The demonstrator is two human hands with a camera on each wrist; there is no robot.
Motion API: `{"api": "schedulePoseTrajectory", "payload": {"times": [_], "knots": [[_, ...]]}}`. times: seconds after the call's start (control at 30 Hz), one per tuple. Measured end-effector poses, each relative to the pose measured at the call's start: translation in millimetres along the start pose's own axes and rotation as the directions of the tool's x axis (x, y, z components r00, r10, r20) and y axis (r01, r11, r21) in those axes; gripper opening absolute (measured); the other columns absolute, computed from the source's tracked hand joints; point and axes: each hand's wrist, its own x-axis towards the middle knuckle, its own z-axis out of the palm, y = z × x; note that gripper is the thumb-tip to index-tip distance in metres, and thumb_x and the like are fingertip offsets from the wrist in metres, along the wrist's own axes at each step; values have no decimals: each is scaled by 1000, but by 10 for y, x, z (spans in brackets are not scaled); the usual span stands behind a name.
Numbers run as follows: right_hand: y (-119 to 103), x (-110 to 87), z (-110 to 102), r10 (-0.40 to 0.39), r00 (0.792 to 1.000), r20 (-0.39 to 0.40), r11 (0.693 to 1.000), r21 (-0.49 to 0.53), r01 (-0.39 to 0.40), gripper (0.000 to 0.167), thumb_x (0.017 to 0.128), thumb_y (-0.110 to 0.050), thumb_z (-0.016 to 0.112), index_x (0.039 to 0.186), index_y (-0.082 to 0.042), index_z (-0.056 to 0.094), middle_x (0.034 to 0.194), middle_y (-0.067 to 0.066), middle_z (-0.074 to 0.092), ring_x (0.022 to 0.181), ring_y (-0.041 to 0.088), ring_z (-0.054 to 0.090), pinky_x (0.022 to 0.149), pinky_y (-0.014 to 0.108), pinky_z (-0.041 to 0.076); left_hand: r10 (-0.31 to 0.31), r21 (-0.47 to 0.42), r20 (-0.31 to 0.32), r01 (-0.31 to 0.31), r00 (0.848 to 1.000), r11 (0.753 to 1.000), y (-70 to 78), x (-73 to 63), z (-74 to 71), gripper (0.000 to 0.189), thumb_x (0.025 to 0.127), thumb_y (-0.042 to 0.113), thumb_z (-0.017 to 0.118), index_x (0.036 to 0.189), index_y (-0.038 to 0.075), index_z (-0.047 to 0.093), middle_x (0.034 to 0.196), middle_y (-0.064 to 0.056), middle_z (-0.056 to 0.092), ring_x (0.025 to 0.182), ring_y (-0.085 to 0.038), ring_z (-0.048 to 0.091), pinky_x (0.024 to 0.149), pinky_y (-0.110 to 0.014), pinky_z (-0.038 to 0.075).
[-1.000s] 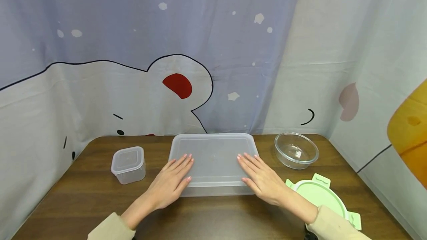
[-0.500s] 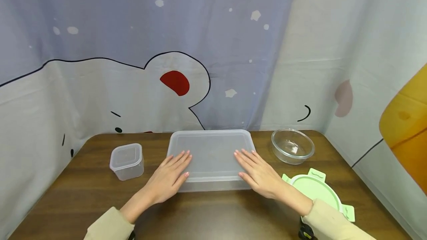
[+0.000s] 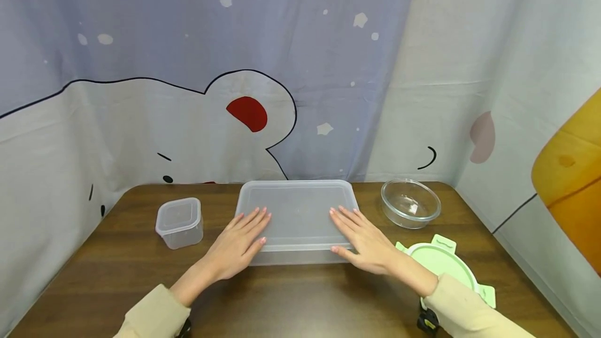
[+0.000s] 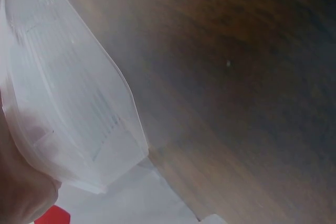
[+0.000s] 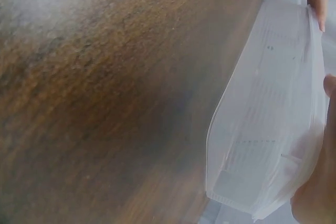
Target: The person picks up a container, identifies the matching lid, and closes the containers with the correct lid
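Observation:
A large rectangular translucent plastic food container (image 3: 300, 213) with its lid on lies at the middle of the table. My left hand (image 3: 237, 246) rests on the lid's front left corner, fingers straight and thumb spread. On the front right corner lies my right hand (image 3: 366, 243), its fingers also straight, the thumb at the lid's front edge. From the left wrist view, the container's clear side wall (image 4: 68, 93) stands on the wood under the hand. The right wrist view has the same container (image 5: 268, 103) from the other end, part of the right hand (image 5: 317, 177) along its lid.
A small square lidded container (image 3: 180, 223) stands at the left. Back right is a round glass bowl (image 3: 410, 205). A green round lid with clip tabs (image 3: 443, 264) lies partly under the right forearm. A printed curtain (image 3: 328, 67) hangs behind the wooden table (image 3: 300, 301).
The whole head view has shifted slightly, so things sit a little higher in it. Both hands stay on the lid; the right thumb has spread a little from its fingers.

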Motion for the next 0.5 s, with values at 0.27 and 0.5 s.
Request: {"api": "schedulePoseTrajectory", "payload": {"times": [0.27, 0.5], "knots": [[14, -2, 14, -6, 1000, -7, 1000, 25, 7, 72, 94, -44, 54, 149, -3, 31, 154, 10, 35, 144, 29, 30, 117, 49, 23, -1, -4, 18, 1, 1000, 1000, -3, -4, -16, 52, 101, 33, 43, 148, 10, 38, 154, -9, 35, 144, -27, 31, 117, -52, 24], [21, -4, 10, 3, 1000, 13, 999, 34, -3, 69, 95, -42, 53, 149, -6, 32, 155, 8, 34, 145, 29, 29, 118, 50, 23, 18, -5, 32, -17, 999, 1000, -14, -8, -20, 63, 98, 42, 48, 150, 10, 33, 156, -9, 32, 145, -28, 29, 118, -52, 22]]}}
